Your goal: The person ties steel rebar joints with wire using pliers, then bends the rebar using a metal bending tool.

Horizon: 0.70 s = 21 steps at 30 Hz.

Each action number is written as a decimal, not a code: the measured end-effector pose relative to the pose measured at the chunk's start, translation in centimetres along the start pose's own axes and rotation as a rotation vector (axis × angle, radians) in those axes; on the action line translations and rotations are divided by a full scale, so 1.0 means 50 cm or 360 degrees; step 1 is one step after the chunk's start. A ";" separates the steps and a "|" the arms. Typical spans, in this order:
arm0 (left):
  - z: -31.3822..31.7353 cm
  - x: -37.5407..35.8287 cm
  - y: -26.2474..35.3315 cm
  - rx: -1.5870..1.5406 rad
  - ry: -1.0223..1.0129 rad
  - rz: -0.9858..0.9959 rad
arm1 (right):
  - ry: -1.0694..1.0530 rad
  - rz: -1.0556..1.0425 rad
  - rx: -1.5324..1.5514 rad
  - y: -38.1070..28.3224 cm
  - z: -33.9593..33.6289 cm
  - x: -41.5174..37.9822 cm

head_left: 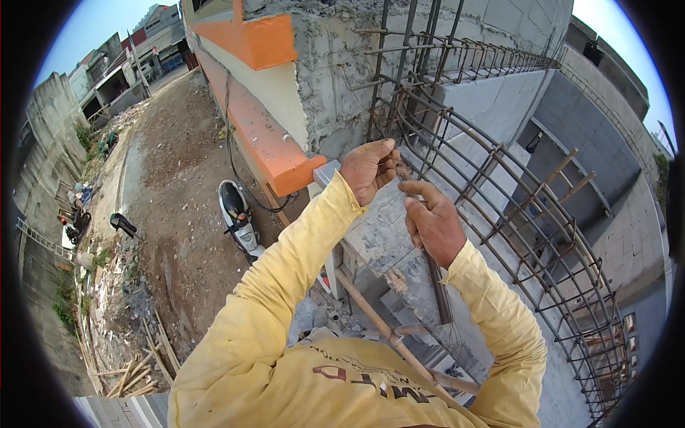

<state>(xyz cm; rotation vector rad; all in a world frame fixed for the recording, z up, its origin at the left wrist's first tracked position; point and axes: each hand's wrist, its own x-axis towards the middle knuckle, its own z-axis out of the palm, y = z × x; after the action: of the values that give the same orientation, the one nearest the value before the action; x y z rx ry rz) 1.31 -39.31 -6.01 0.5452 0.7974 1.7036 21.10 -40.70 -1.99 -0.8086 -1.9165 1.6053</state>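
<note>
Outdoor constr. site, daylight, dirt ground [171, 178] well below work lvl. Rebar cage [496, 149] runs from rough conc. column [332, 85] to lower R of view; vert. bars [407, 43] at its upper end. L hand [369, 171] right by that end, fingers curled in; can't tell from here if its grip is clamped on smth. R hand [434, 222] just beside, index finger extended twd L hand, rest curled; grip state unclear too, gap btwn hands too blurred to read. Dark bar [438, 291] just under R hand, held or lying: can't tell. Yellow sleeves [275, 285] on both arms. Further out: bamboo pole [364, 304] slanting below, orange ledge [264, 157] w/ black cable [227, 114], scooter [239, 217] on the dirt, timber [132, 372] lower L.
</note>
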 end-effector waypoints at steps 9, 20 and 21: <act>-0.047 0.149 0.056 0.0198 0.0072 -0.0034 | 0.0274 0.0009 0.0085 0.026 0.050 0.191; -0.095 0.238 0.063 0.0233 0.0046 -0.0120 | 0.0465 0.0017 0.0106 0.051 0.094 0.300; -0.098 0.242 0.063 0.0245 0.0033 -0.0115 | 0.0470 0.0020 0.0111 0.052 0.095 0.302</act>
<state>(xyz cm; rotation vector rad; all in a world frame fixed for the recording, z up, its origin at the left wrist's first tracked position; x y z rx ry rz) -7.51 -29.26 -7.44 0.5971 0.9577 1.5925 7.55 -32.72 -5.28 -0.9702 -1.6421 1.4594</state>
